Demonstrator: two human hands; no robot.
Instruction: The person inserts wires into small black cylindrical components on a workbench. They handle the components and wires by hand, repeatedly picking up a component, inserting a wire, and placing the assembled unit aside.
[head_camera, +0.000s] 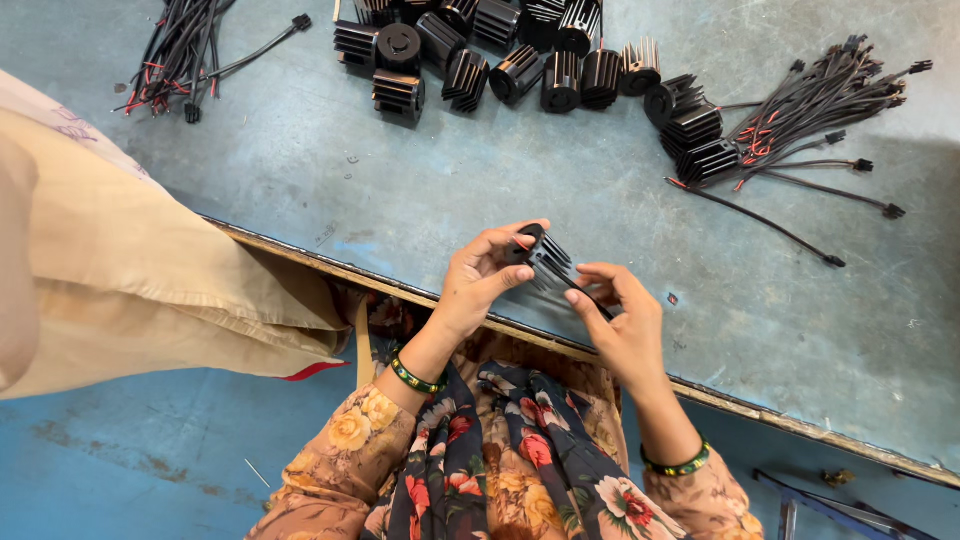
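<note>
**Two hands on a black finned part at the worktop's near edge**

The person's left hand (487, 278) is curled round a black finned part (543, 260), thumb and fingers closed on its round end, holding it just above the near edge of the grey-blue worktop (400, 200). The right hand (622, 325) sits just to the right of it, fingers bent and pinching at a thin black wire (590, 300) that runs from the part's finned end; how firm that pinch is I cannot tell. Both wrists carry green beaded bangles, and floral sleeves show below.

Far across the worktop lies a heap of the same finned parts (500, 55), spreading rightwards. To the far right, beside the last of them, is a bundle of black leads with red wires (810, 110) and small plugs, a few leads lying loose nearer in. Another bundle of leads (185, 50) sits at the far left. At the left, close by, another person's beige garment (150, 270) overhangs the worktop's edge.
</note>
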